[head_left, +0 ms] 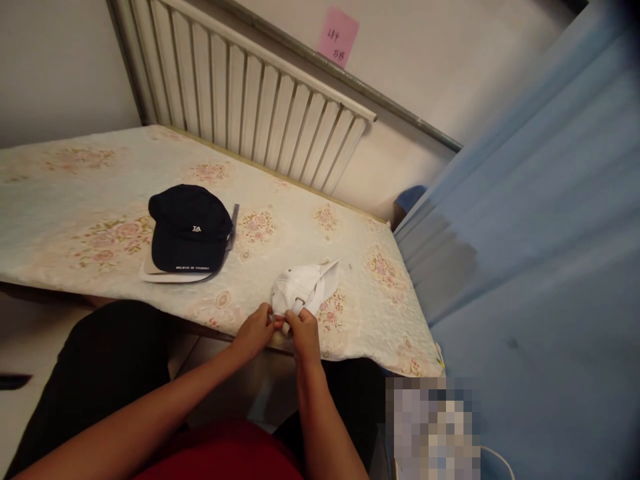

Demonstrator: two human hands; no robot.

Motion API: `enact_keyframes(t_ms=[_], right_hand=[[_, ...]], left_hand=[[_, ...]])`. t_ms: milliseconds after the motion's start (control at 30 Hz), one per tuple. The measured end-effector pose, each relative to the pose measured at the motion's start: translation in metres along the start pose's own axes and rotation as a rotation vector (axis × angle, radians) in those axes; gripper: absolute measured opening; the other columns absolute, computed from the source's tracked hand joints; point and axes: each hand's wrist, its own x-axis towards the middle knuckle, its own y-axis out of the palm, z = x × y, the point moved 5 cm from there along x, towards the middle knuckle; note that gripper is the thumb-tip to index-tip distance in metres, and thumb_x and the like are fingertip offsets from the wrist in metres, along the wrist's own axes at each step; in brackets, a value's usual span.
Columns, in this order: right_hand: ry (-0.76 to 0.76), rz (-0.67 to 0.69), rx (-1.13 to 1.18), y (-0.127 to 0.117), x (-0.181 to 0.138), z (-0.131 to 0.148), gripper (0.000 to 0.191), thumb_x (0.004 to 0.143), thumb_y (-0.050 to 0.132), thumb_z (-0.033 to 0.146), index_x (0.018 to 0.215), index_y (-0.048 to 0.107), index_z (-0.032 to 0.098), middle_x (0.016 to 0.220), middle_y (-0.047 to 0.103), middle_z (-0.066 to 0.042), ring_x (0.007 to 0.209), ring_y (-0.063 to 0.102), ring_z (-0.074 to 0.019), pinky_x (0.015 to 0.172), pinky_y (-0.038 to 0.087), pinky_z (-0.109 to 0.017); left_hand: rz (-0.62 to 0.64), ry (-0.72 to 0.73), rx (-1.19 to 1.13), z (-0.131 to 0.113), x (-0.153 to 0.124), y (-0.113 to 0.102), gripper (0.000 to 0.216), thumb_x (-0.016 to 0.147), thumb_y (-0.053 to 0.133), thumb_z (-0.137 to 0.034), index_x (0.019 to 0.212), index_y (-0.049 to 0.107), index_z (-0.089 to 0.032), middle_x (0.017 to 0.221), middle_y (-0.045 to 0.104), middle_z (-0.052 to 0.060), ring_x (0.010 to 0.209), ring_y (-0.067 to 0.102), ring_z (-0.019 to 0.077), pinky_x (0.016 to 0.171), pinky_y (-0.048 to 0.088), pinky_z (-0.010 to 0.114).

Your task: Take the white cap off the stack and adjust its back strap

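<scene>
A white cap (305,285) lies near the front edge of a table covered with a floral cloth (75,193). My left hand (256,328) and my right hand (303,331) both pinch the cap's back strap with its small buckle, fingertips almost touching. To the left, a dark navy cap (189,228) with white lettering rests on top of a light-coloured cap (167,275), of which only the brim shows.
A white ribbed radiator (250,100) stands against the wall behind the table, with a pink note (338,36) stuck above it. A blue curtain (540,253) hangs along the right side. My legs are below the table's front edge.
</scene>
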Motion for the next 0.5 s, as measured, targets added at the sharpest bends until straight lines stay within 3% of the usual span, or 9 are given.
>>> enact_keyframes(t_ms=[233, 400, 500], right_hand=[[0.009, 0.081, 0.096, 0.009, -0.007, 0.014, 0.017, 0.072, 0.062, 0.03, 0.082, 0.064, 0.016, 0.059, 0.066, 0.002, 0.05, 0.058, -0.0124, 0.051, 0.04, -0.023], [0.0, 0.139, 0.395, 0.02, -0.011, 0.058, 0.02, 0.072, 0.064, 0.027, 0.088, 0.063, 0.015, 0.07, 0.072, -0.002, 0.057, 0.065, -0.015, 0.059, 0.05, -0.027], [-0.011, 0.164, 0.557, 0.025, -0.013, 0.089, 0.024, 0.073, 0.067, 0.026, 0.093, 0.062, 0.015, 0.081, 0.074, -0.006, 0.063, 0.068, -0.016, 0.066, 0.053, -0.03]], left_hand=[[-0.043, 0.007, -0.072, -0.013, -0.005, -0.012, 0.011, 0.08, 0.051, -0.03, 0.075, 0.046, -0.022, 0.079, 0.065, 0.006, 0.078, 0.061, 0.0218, 0.067, 0.042, 0.03], [-0.1, 0.085, -0.141, -0.036, -0.012, -0.025, 0.019, 0.089, 0.039, -0.037, 0.086, 0.048, -0.021, 0.084, 0.063, 0.004, 0.083, 0.061, 0.0217, 0.074, 0.046, 0.034], [-0.233, 0.161, -0.276, -0.048, -0.018, -0.039, 0.027, 0.092, 0.034, -0.041, 0.101, 0.047, -0.018, 0.092, 0.061, 0.006, 0.088, 0.06, 0.0209, 0.079, 0.047, 0.036]])
